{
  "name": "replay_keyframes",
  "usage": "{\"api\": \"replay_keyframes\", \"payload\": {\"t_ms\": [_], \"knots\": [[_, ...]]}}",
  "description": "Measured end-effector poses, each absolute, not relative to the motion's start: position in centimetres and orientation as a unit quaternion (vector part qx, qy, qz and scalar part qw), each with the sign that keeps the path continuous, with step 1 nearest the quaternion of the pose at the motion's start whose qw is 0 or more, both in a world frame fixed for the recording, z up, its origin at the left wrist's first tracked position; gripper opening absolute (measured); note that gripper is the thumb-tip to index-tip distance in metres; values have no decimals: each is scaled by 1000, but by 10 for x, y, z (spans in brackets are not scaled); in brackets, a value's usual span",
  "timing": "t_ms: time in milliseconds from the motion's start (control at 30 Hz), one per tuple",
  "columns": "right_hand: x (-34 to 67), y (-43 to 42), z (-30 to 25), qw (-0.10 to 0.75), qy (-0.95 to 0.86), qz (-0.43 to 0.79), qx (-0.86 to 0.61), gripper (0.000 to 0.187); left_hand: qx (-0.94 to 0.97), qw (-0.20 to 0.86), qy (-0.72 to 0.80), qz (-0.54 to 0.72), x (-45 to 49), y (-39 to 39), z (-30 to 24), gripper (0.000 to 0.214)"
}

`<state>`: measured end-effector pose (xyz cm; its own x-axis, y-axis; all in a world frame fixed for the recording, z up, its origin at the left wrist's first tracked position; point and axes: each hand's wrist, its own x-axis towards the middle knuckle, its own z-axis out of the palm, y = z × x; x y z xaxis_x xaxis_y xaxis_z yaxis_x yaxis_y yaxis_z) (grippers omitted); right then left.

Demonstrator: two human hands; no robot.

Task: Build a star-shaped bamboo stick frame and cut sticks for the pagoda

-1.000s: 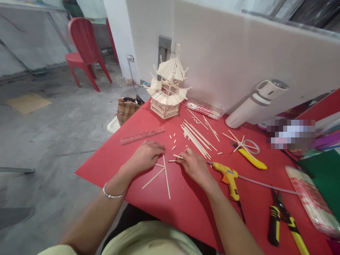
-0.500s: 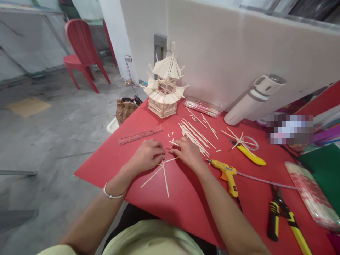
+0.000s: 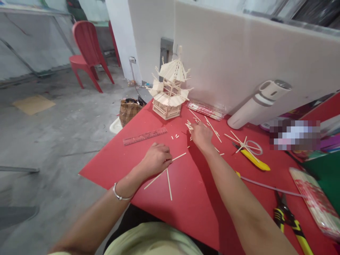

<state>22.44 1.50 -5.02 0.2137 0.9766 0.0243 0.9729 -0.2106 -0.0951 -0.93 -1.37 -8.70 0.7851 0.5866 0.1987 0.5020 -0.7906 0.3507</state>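
Observation:
My left hand (image 3: 158, 157) rests on the red table with its fingers curled down over the meeting point of several thin wooden sticks (image 3: 169, 184), which fan out from under it. Its fingertips hide the joint. Farther out, my right hand (image 3: 202, 135) lies over a pile of wooden sticks (image 3: 188, 125), whose ends show at its left side. The right fingers are bent down into the pile, and what they grip, if anything, is hidden. Short stick pieces (image 3: 175, 136) lie between the two hands.
Behind stands a wooden-stick pagoda model (image 3: 170, 92). A ruler (image 3: 145, 136) lies left; a flask (image 3: 255, 106), a star of sticks (image 3: 244, 144), a yellow-handled cutter (image 3: 255, 160), shears (image 3: 288, 216) and packed sticks (image 3: 316, 202) are right. My right forearm mostly covers the glue gun (image 3: 237, 174).
My right hand has moved away from the joined sticks, forward and right onto the stick pile. My left hand stays at the joint. The view has shifted slightly.

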Motion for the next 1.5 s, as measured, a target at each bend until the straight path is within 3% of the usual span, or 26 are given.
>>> {"api": "replay_keyframes", "payload": {"t_ms": [67,233,433,533,667,867,1033,1500], "knots": [[221,7,-48,60,-651,36,-755,28,935,139,291,151,-9,-15,-87,21],[197,-10,-60,21,-749,217,-625,25,935,123,293,159,-8,-17,-87,20],[207,4,-58,12,-710,114,-695,24,930,148,296,162,-11,-14,-86,20],[215,4,-52,6,-670,63,-740,34,929,157,292,164,-13,-14,-87,20],[208,-5,-56,-11,-736,148,-660,48,927,152,303,162,-13,-15,-86,20],[207,-2,-54,-5,-673,67,-737,30,929,159,296,154,-12,-15,-85,19],[201,-3,-45,-65,-716,179,-671,28,927,155,304,157,-12,-15,-87,19],[190,12,-37,-136,-689,210,-680,25,927,154,307,153,-10,-15,-86,16]]}}
